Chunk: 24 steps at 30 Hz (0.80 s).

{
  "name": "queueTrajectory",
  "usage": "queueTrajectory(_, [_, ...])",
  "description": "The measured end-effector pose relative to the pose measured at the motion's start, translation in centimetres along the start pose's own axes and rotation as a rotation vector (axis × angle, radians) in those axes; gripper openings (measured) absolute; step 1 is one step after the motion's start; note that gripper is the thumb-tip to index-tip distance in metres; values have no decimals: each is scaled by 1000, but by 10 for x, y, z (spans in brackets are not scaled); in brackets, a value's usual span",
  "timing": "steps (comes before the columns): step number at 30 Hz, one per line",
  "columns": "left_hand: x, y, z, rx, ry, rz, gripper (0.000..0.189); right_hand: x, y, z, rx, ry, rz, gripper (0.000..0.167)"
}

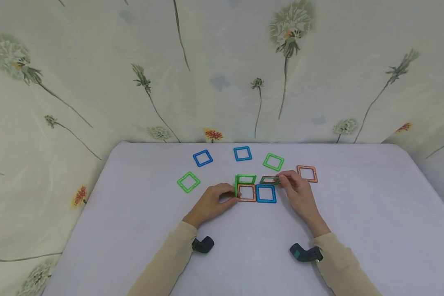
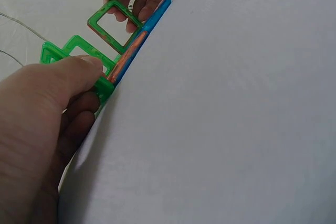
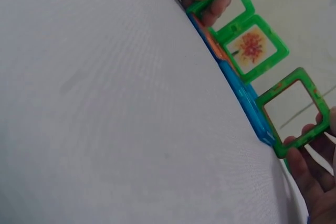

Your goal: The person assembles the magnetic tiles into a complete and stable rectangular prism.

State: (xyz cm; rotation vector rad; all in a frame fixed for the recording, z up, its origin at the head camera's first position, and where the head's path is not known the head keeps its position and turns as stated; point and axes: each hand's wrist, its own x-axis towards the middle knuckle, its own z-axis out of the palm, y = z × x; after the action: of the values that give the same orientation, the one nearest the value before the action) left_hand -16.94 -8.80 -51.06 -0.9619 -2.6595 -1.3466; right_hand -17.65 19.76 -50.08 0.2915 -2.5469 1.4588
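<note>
A flat orange magnetic tile (image 1: 246, 200) and a flat blue magnetic tile (image 1: 267, 201) lie edge to edge on the table. One green tile (image 1: 246, 176) stands along the orange tile's back edge. My left hand (image 1: 212, 203) pinches another upright green tile (image 1: 236, 187) at the orange tile's left edge; its thumb covers part of that tile in the left wrist view. At the blue tile's back edge, my right hand (image 1: 297, 193) pinches a green tile with orange-brown edging (image 3: 310, 95) by its right side. In the right wrist view this tile is tilted, its lower corner near the blue tile.
Loose square tiles lie around the build: a green one (image 1: 183, 186) to the left, a dark blue one (image 1: 196, 160), a lighter blue one (image 1: 243, 159) and a green one (image 1: 271, 167) behind, and an orange one (image 1: 307, 167) beyond my right hand. A flowered cloth hangs behind the white table.
</note>
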Motion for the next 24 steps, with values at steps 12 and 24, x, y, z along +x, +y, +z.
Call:
queueTrajectory(12, [-1, 0, 0, 2, 1, -6, 20, 1, 0, 2, -2, 5, -6, 20])
queueTrajectory(24, [0, 0, 1, 11, 2, -7, 20, 2, -2, 4, 0, -2, -35, 21])
